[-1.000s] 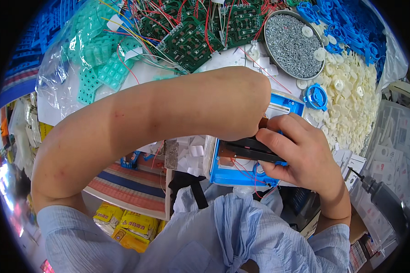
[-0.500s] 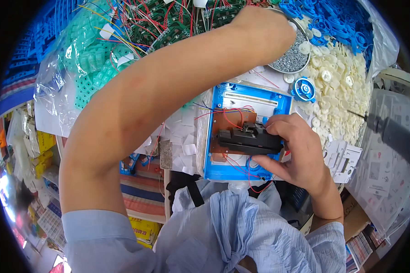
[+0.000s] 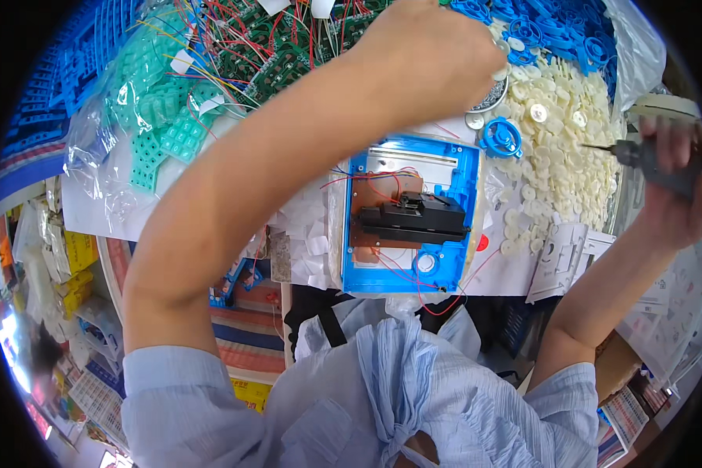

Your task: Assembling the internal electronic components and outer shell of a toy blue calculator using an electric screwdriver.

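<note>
My left hand [image 3: 444,66] reaches across to the far side, over the round metal bowl [image 3: 498,95] of small screws. Its fingers curl downward, and whatever is between them is hidden. At the far right my right hand [image 3: 671,214] is wrapped round a dark power screwdriver [image 3: 647,160], whose thin bit points left above the cream parts. Between my arms lies an open blue plastic casing [image 3: 351,274]. Inside it a black mechanism block [image 3: 413,222] rests on a brown circuit board [image 3: 366,204], with red, blue and yellow wires. Neither hand touches the casing.
Beside the bowl lie a heap of cream plastic discs [image 3: 569,117], blue ring parts [image 3: 501,137] and a pile of blue parts [image 3: 593,43]. Green keypads [image 3: 187,134] and wired circuit boards [image 3: 246,48] fill the far left. White plastic frames [image 3: 561,257] sit near the right edge.
My right hand has let go of the black block, moved right and taken hold of the screwdriver. My left hand stays over the screw bowl. The view has shifted slightly.
</note>
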`<state>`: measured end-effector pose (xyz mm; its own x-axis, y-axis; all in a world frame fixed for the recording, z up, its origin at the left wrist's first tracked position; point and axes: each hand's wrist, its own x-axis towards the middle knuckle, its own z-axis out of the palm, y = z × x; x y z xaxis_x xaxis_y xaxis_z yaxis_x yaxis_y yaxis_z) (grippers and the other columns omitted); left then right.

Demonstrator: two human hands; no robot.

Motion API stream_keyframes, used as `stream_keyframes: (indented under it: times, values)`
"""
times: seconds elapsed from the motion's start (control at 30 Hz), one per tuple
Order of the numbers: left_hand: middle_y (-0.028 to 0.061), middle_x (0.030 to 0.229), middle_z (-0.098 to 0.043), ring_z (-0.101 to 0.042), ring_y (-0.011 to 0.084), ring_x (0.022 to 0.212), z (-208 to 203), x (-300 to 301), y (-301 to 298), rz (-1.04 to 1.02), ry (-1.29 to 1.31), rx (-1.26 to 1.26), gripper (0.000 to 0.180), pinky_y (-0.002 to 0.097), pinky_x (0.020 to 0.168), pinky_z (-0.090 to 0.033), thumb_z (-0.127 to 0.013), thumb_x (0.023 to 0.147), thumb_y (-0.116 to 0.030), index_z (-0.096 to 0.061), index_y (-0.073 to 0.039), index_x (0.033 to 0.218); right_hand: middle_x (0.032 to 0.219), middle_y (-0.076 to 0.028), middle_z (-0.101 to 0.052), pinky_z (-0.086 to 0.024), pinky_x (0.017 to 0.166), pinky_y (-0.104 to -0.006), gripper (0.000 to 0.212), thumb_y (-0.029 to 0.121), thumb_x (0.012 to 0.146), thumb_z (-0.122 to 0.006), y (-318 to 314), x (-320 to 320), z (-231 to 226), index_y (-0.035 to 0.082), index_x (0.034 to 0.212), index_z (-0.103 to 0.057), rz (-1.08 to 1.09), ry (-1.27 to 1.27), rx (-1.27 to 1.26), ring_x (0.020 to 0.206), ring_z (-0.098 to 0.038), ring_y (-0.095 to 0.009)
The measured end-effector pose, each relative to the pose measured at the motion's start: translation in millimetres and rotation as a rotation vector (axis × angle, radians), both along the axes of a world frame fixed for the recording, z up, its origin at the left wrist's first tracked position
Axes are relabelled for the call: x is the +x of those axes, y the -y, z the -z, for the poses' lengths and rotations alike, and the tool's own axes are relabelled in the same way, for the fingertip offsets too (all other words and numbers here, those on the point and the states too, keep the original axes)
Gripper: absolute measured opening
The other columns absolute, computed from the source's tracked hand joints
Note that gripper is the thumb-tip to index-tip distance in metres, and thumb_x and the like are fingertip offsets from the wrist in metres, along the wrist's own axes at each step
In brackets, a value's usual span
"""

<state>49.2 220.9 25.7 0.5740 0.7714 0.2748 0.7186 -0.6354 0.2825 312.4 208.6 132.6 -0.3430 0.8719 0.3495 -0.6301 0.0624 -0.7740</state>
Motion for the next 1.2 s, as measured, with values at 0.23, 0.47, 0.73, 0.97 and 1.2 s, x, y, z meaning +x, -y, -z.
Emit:
stream_keyframes:
  times: [0.23, 0.47, 0.73, 0.97, 1.2]
  values:
    - [-0.0002, 0.091, -0.071, -0.066, 0.0191, 0.085, -9.3, -29.6, 128.7, 0.018, 0.39, -0.076, 0.015, 0.0453, 0.093, -0.036, -0.077, 0.082, -0.013, -0.07, -0.015, 0.096, 0.072, 0.007, -0.057, -0.044, 0.078, -0.0299, 0.026, 0.027, 0.091, -0.075, 65.3, -42.1, 23.4, 0.015, 0.105, -0.056, -0.128, 0.069, 0.09, 0.064, -0.051, -0.007]
    - [-0.002, 0.091, -0.073, -0.066, 0.0186, 0.083, 0.2, -34.8, 150.4, -0.094, 0.546, -0.099, 0.022, 0.0433, 0.089, -0.036, -0.082, 0.076, -0.008, -0.071, -0.016, 0.093, 0.071, 0.008, -0.067, -0.056, 0.069, -0.0272, 0.029, 0.032, 0.088, -0.084, 76.1, -88.0, 23.7, 0.02, 0.096, -0.059, -0.259, 0.184, 0.236, 0.057, -0.06, -0.004]
    - [-0.0041, 0.089, -0.071, -0.064, 0.0197, 0.081, -0.8, -46.1, 145.3, -0.072, 0.461, 0.03, 0.026, 0.0454, 0.093, -0.033, -0.085, 0.071, -0.012, -0.07, -0.016, 0.092, 0.073, 0.009, -0.065, -0.055, 0.07, -0.0267, 0.03, 0.037, 0.09, -0.081, 80.8, -94.9, 21.4, 0.022, 0.1, -0.058, -0.215, 0.274, 0.207, 0.057, -0.058, -0.004]
    - [-0.0018, 0.103, -0.069, -0.062, 0.0216, 0.096, 11.1, -50.4, 166.2, -0.257, 0.456, -0.057, 0.041, 0.0476, 0.095, -0.031, -0.088, 0.065, -0.026, -0.07, -0.016, 0.101, 0.073, 0.008, -0.059, -0.049, 0.065, -0.0295, 0.033, 0.04, 0.091, -0.078, 78.4, -99.1, 37.7, 0.021, 0.1, -0.052, -0.202, 0.353, 0.257, 0.058, -0.056, -0.009]
    - [-0.0033, 0.106, -0.067, -0.06, 0.0223, 0.1, 34.5, -47.3, 179.9, -0.223, 0.333, 0.03, 0.051, 0.0537, 0.098, -0.028, -0.086, 0.065, -0.034, -0.071, -0.016, 0.111, 0.067, 0.006, -0.057, -0.048, 0.061, -0.0319, 0.034, 0.038, 0.091, -0.077, 89.8, -114.4, 45.0, 0.018, 0.097, -0.049, -0.158, 0.419, 0.213, 0.051, -0.054, -0.011]
